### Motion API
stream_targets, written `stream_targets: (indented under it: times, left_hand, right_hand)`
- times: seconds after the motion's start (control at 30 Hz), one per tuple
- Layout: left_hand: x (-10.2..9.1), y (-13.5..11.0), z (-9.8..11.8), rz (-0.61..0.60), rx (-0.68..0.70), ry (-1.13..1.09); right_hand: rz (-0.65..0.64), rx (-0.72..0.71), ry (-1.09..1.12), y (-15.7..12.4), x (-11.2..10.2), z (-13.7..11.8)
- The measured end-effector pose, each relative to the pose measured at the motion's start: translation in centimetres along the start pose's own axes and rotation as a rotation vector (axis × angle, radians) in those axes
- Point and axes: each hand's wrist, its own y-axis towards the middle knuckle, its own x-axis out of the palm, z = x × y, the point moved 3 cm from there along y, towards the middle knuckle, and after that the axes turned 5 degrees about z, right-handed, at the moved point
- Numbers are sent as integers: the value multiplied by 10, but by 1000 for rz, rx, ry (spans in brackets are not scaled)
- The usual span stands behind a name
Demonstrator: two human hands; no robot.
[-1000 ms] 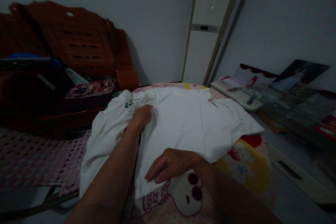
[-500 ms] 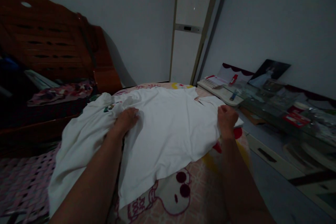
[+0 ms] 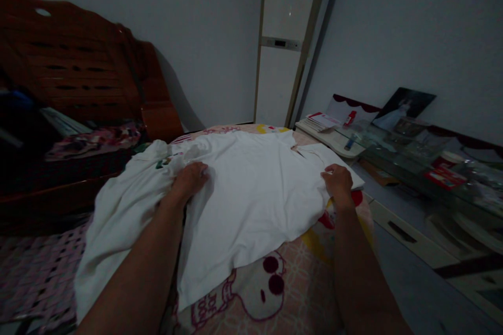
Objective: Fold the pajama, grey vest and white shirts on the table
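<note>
A white T-shirt (image 3: 251, 193) lies spread on a pink cartoon-print cover (image 3: 286, 293) in front of me. My left hand (image 3: 190, 178) rests on the shirt's left part, fingers curled and pressing into bunched cloth near a small coloured print. My right hand (image 3: 337, 180) sits at the shirt's right edge by the sleeve, fingers bent and pinching the fabric. The shirt's left side hangs crumpled over the edge of the cover.
A dark wooden chair (image 3: 78, 73) with clutter stands at the left. A tall white air-conditioner unit (image 3: 285, 47) stands in the corner. Books, a framed picture (image 3: 404, 107) and glass-topped clutter lie along the right wall. A woven pink mat (image 3: 35, 277) lies at the lower left.
My right hand went from the shirt's near hem to its right edge and now grips lower there. My left hand has stayed on the shirt. The view swung right.
</note>
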Motion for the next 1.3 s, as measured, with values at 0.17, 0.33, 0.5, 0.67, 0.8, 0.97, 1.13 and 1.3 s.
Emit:
stream_targets:
  times: [0.17, 0.33, 0.5, 0.67, 0.8, 0.97, 1.13, 1.3]
  left_hand:
    - [0, -1, 0, -75, 15, 33]
    - [2, -2, 0, -115, 63, 20]
    - [-1, -4, 1, -138, 63, 52]
    - [-6, -8, 6, -145, 99, 39]
    - [-6, -10, 13, -147, 162, 34]
    - [-4, -10, 17, -161, 175, -17]
    - [-13, -12, 39, -126, 135, -112]
    - [-31, -46, 122, -465, 362, -490]
  right_hand:
    - [90, 96, -96, -3, -20, 14]
    - [97, 128, -147, -5, -21, 32]
    - [61, 182, -185, -3, -17, 36]
    - [47, 263, -227, -3, -19, 37]
    - [29, 207, -229, -9, -16, 34]
    - [181, -70, -62, -7, -20, 2]
    - [-180, -201, 406, -17, 9, -45]
    - [-408, -169, 341, -30, 38, -51]
